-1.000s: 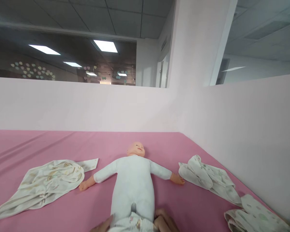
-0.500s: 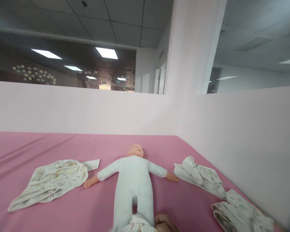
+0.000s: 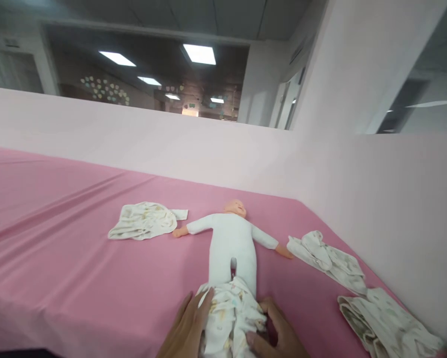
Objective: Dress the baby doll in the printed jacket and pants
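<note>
A baby doll (image 3: 233, 243) in a white body lies on its back, arms spread, head towards the wall. Bunched around its lower legs are patterned white baby pants (image 3: 228, 313). My left hand (image 3: 189, 320) is closed on the left side of the pants, its fingers along the cloth. On the other side, my right hand (image 3: 279, 330) pinches the fabric between thumb and fingers. The doll's feet are hidden under the cloth.
The pink-covered bed (image 3: 134, 278) meets a white wall (image 3: 193, 149) at the back and right. A patterned baby top (image 3: 144, 221) lies left of the doll. To the right lie a crumpled patterned garment (image 3: 327, 261) and a folded patterned cloth (image 3: 389, 320).
The view has tilted down and turned left. Both my hands now show around the pants, where before only part of my right hand was visible.
</note>
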